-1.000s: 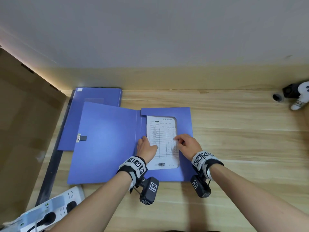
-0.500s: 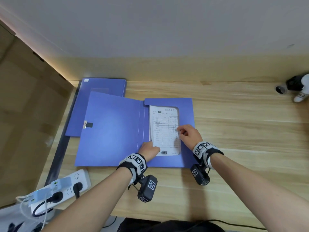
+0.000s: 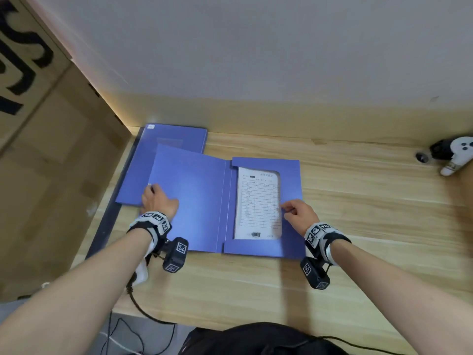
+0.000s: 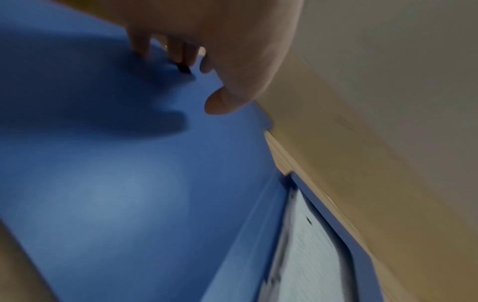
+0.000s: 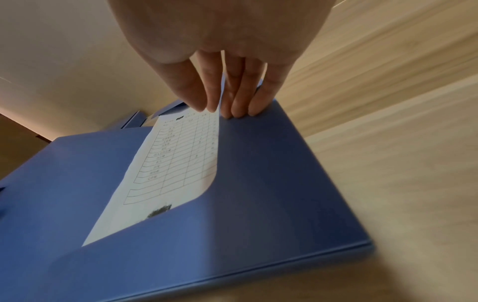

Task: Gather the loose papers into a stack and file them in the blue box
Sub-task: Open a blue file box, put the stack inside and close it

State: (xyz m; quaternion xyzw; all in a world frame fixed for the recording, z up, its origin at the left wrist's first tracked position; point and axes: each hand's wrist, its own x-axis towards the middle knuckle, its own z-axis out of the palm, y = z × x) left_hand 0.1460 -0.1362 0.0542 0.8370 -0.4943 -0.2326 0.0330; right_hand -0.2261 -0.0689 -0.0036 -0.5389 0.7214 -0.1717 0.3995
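On the pale wooden desk (image 3: 358,201), the right hand (image 3: 298,213) rests straight fingertips (image 5: 240,106) on the open blue plastic file box (image 3: 291,226), beside the white printed papers (image 3: 258,203) tucked inside. The left hand (image 3: 158,201) curls its fingers (image 4: 181,51) over the flat lid's far edge (image 3: 189,196). Behind lies a second blue folder (image 3: 176,139).

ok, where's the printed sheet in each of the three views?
Head: printed sheet right of centre, tucked in the blue box.
Left wrist: blurred white strip at bottom right.
Right wrist: centre, under the right hand fingertips.
Shared landmark: the box's curved cut-out edge beside the sheet.
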